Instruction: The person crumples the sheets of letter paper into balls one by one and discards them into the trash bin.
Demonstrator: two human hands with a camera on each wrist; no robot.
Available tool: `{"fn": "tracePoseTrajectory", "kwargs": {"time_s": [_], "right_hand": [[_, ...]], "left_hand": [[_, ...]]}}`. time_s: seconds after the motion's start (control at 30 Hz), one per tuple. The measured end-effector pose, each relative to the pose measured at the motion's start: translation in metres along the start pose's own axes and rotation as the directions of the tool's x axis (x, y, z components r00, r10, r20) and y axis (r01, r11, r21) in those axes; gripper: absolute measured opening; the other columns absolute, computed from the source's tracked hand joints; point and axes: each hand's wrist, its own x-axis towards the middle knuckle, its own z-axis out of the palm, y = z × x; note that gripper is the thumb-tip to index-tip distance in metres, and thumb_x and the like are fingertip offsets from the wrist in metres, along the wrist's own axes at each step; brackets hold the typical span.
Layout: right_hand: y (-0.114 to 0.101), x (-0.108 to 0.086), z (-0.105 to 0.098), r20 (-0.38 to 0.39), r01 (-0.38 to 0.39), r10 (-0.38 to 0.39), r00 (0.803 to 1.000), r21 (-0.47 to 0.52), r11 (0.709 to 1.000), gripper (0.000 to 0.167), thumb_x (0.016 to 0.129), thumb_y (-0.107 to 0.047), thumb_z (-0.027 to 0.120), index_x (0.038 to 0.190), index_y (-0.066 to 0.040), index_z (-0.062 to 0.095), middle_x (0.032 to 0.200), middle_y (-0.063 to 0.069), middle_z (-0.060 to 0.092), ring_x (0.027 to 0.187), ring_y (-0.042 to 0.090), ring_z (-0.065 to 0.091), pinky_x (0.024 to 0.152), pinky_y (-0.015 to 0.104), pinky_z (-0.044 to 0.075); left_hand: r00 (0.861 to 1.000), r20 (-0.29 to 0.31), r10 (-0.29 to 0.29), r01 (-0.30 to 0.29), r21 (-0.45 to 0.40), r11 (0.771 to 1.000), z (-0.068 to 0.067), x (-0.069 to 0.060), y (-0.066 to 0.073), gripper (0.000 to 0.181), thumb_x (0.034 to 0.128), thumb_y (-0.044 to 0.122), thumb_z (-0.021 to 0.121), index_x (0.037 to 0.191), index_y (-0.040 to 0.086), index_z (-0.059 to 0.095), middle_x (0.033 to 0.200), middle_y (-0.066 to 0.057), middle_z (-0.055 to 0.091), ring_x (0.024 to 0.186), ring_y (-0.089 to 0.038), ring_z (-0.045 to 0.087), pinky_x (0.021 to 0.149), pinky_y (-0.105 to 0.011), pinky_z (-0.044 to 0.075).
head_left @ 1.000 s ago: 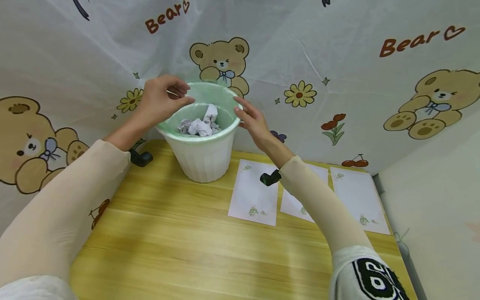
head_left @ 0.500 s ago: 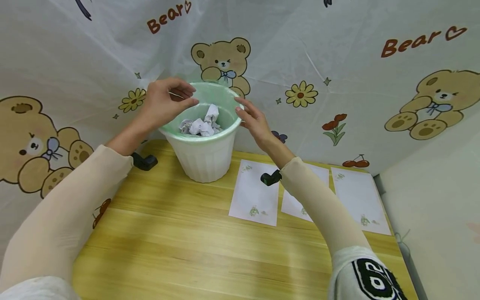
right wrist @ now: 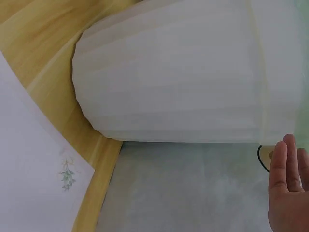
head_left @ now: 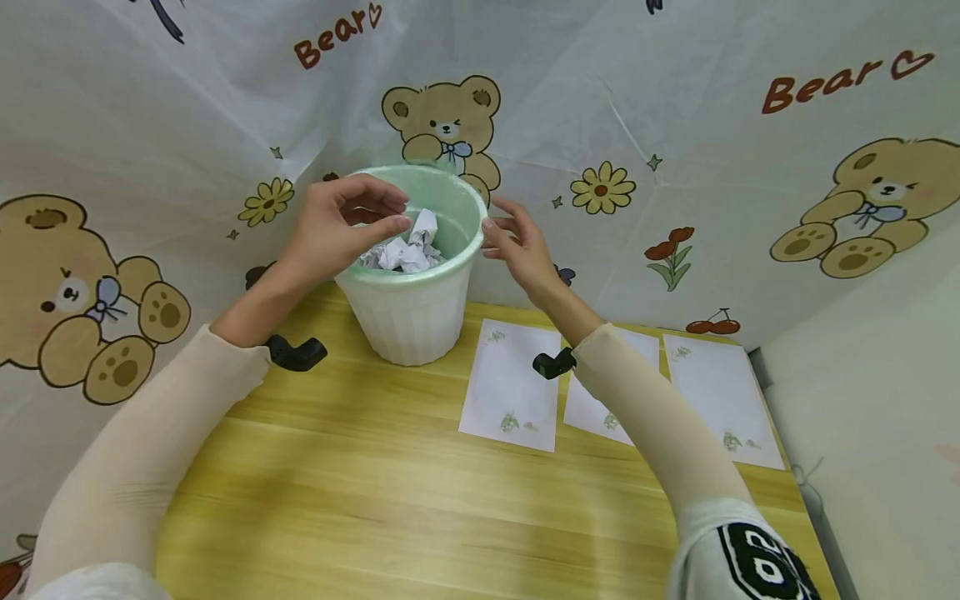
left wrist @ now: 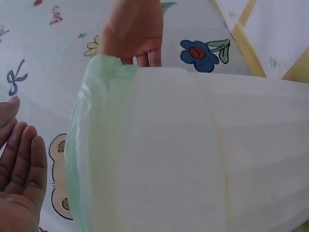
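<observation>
A white ribbed bin (head_left: 408,317) stands upright on the table, lined with a pale green bag (head_left: 450,204) folded over its rim. Crumpled white paper (head_left: 408,254) lies inside the bin. My left hand (head_left: 341,225) is above the bin's left rim, fingers loosely bent and holding nothing; a gap shows between it and the bag in the left wrist view. Close to the right side of the rim is my right hand (head_left: 525,250), its fingers relaxed and slightly spread. Whether its fingertips touch the rim I cannot tell. Part of the crumpled paper is hidden behind my left hand.
Three printed sheets lie on the wooden table (head_left: 420,500) to the right: a left sheet (head_left: 512,383), a middle sheet (head_left: 592,412) partly under my right forearm, and a right sheet (head_left: 720,400). A white bear-patterned cloth (head_left: 555,100) hangs behind the bin.
My left hand has moved right and slightly down over the bin's opening. The right hand has shifted a little to the right, away from the rim. The bin and sheets have stayed put.
</observation>
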Motion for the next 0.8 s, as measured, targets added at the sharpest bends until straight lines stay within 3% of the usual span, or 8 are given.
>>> {"fn": "tracePoseTrajectory", "kwargs": {"time_s": [0.1,0.27,0.33,0.43,0.6,0.8], "right_hand": [[0.004,-0.008,-0.01,-0.012,0.0,0.0,1.0,-0.008,1.0,0.057,0.112,-0.027,0.058,0.165,-0.015,0.04,0.145,0.017,0.065,0.115,0.034,0.072,0.101,0.035,0.062],[0.016,-0.022,-0.03,-0.038,-0.001,0.001,0.999,0.01,1.0,0.054,0.113,-0.028,0.058,0.162,-0.012,0.043,0.139,0.016,0.066,0.104,0.019,0.075,0.094,0.028,0.064],[0.023,-0.028,-0.038,-0.051,0.001,0.0,0.999,0.026,1.0,0.053,0.113,-0.027,0.058,0.16,-0.009,0.045,0.136,0.016,0.067,0.101,0.015,0.075,0.092,0.027,0.064],[0.033,-0.037,-0.048,-0.053,-0.005,0.006,0.999,0.017,1.0,0.05,0.112,-0.026,0.059,0.156,-0.004,0.049,0.129,0.01,0.07,0.099,0.013,0.074,0.09,0.027,0.064],[0.053,-0.056,-0.056,-0.016,-0.027,0.026,1.0,-0.099,0.995,0.043,0.111,-0.028,0.063,0.147,-0.005,0.059,0.122,0.007,0.071,0.102,0.009,0.071,0.09,0.022,0.062],[0.075,-0.079,-0.057,0.03,-0.028,0.035,0.999,-0.197,0.98,0.035,0.109,-0.02,0.065,0.142,-0.008,0.064,0.122,0.012,0.071,0.103,0.011,0.069,0.089,0.019,0.059]], "left_hand": [[0.998,0.025,0.062,-0.06,-0.065,0.996,0.007,-0.008,0.006,0.023,0.0897,-0.002,0.085,0.112,-0.002,0.078,0.106,-0.002,0.079,0.096,-0.014,0.076,0.089,-0.021,0.061],[0.986,0.092,0.138,-0.121,-0.169,0.978,0.022,-0.021,0.012,0.024,0.0873,-0.01,0.083,0.11,-0.005,0.077,0.106,-0.008,0.079,0.096,-0.015,0.077,0.09,-0.023,0.063],[0.974,0.154,0.165,-0.134,-0.19,0.973,0.03,-0.027,0.012,0.025,0.0867,-0.011,0.083,0.111,-0.004,0.078,0.106,-0.011,0.079,0.096,-0.015,0.077,0.089,-0.024,0.063],[0.945,0.265,0.19,-0.144,-0.183,0.972,0.04,-0.037,0.011,0.028,0.086,-0.01,0.084,0.112,0.001,0.079,0.107,-0.01,0.08,0.099,-0.016,0.077,0.089,-0.026,0.064],[0.903,0.411,0.129,-0.093,-0.108,0.99,0.057,-0.054,0.003,0.028,0.0903,0.002,0.085,0.115,0.014,0.08,0.111,0.003,0.079,0.104,-0.013,0.075,0.092,-0.03,0.064],[0.871,0.492,-0.016,0.044,-0.046,0.998,0.084,-0.071,-0.029,0.029,0.0925,0.015,0.087,0.12,0.017,0.078,0.117,0.001,0.079,0.108,-0.017,0.074,0.096,-0.042,0.065]]}}
